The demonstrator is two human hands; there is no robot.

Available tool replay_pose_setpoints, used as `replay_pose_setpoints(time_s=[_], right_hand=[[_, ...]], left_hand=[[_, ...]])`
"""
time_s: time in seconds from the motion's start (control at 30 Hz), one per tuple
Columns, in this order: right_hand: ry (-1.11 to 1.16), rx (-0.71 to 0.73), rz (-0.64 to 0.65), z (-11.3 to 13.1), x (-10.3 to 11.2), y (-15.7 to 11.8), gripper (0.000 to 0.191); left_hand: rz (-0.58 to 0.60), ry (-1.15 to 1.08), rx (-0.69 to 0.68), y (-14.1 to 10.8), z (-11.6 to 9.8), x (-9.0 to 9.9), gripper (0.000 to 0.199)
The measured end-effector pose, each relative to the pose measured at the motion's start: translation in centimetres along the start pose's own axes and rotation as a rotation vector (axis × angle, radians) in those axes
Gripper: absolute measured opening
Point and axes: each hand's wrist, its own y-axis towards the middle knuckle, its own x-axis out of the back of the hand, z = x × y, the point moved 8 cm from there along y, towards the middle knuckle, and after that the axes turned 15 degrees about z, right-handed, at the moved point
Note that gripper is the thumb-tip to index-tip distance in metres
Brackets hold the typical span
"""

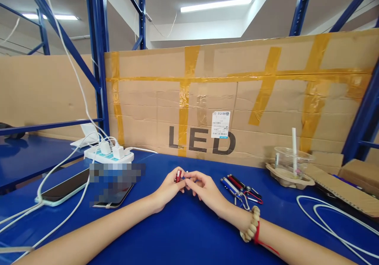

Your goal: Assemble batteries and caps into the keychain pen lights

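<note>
My left hand (169, 186) is closed around a small red metal cylinder (178, 176), which stands up between the thumb and fingers. Its lower part is hidden by the fingers. My right hand (201, 186) meets the left at the fingertips, thumb and fingers pinched together. A small shiny bit shows at these fingertips, too small to name. To the right of my right hand lie several slim pen-like metal tubes (232, 183) in blue, red and black, with carabiner clips (245, 202) at their near ends.
On the left are a white power strip (109, 154) with chargers and two phones, one light-cased (65, 187), one dark (118, 197). White cables cross there. At right sit a plastic cup (291, 160) in a carton holder, a notebook (349, 190) and a coiled white cable (322, 217). Cardboard (142, 115) stands behind.
</note>
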Motion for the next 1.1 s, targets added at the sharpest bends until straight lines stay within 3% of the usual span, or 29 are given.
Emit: replay_pose_setpoints(time_s=[0.27, 0.5, 0.93, 1.1], right_hand=[[0.010, -0.055, -0.048, -0.3, 0.6, -0.1, 0.030], [0.035, -0.053, 0.003, -0.5, 0.3, -0.1, 0.032], [0.113, -0.054, -0.035, -0.9, 0.5, -0.1, 0.032], [0.172, -0.074, -0.113, -1.4, 1.2, -0.2, 0.033]], left_hand=[[-0.035, -0.221, 0.081, 0.0, 1.2, 0.5, 0.025], [-0.008, -0.218, 0.101, -0.1, 0.9, 0.3, 0.026], [0.016, -0.175, 0.130, 0.1, 1.0, 0.1, 0.026], [0.010, -0.183, 0.132, 0.0, 0.9, 0.0, 0.025]])
